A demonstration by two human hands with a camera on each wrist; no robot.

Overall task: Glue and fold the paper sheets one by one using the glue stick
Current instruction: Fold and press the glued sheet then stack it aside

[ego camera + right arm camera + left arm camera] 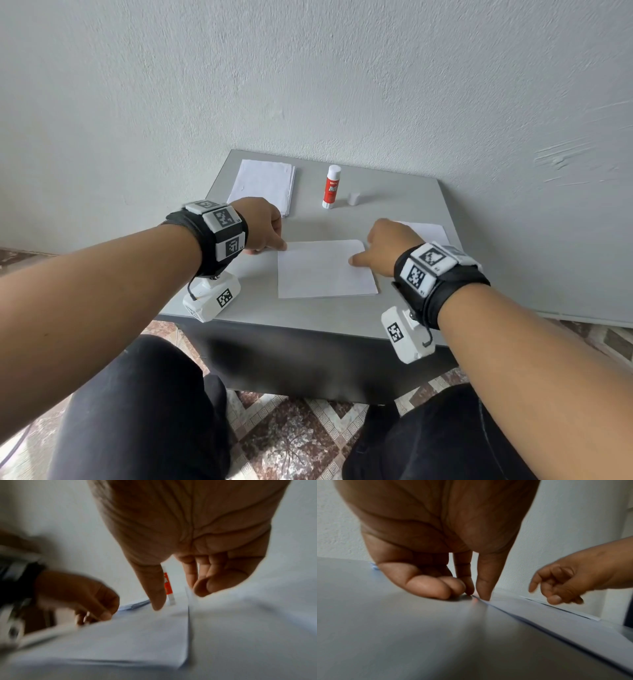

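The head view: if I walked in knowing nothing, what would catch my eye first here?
Probably the two hands working a white paper sheet in the middle of the grey table: the left hand touches its far left corner, the right hand is at its right edge. Behind them a red and white glue stick stands upright, its cap beside it, with a paper stack at the far left.

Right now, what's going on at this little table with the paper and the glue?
A person is working a folded paper sheet in the middle of the grey table. The left hand presses its far left corner with the thumb, and the right hand touches its right edge. The glue stick stands upright and uncapped behind, its cap beside it. A paper stack waits far left; another sheet lies far right.
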